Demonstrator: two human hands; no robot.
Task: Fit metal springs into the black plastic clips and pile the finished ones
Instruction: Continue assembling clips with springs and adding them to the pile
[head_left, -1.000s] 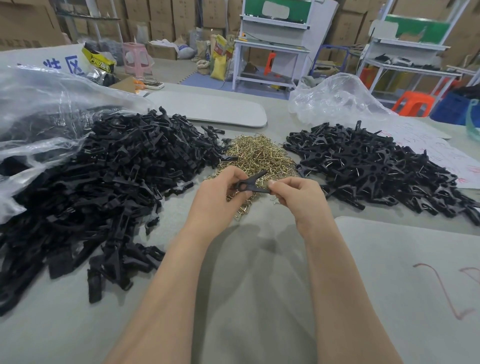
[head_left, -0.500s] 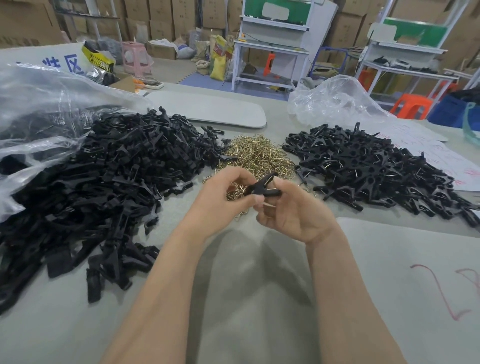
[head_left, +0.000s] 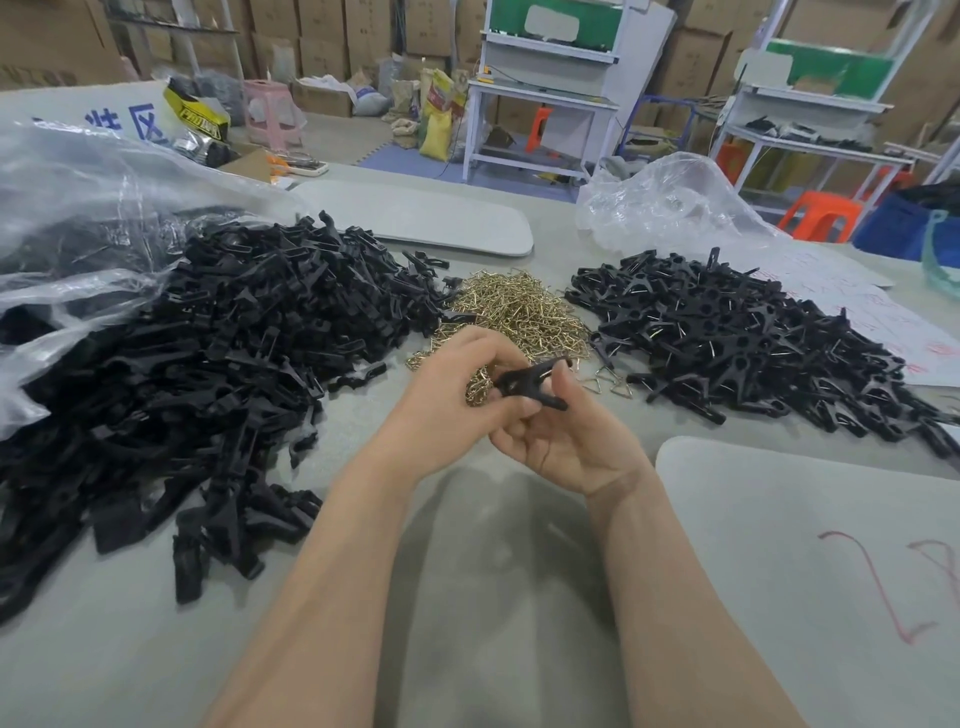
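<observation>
Both hands meet over the grey table (head_left: 467, 597) and grip one black plastic clip (head_left: 524, 387) between them. The left hand (head_left: 457, 410) pinches the clip's near-left end with curled fingers. The right hand (head_left: 566, 441), palm turned up, curls its thumb and fingers round the forked right end. Just beyond the hands lies a heap of brass-coloured springs (head_left: 519, 312), with a few loose triangular springs (head_left: 608, 387) just right of the clip. Left of the hands spreads a large pile of black clip parts (head_left: 208, 364); to their right, a pile of finished clips (head_left: 753, 343) shows glints of metal.
</observation>
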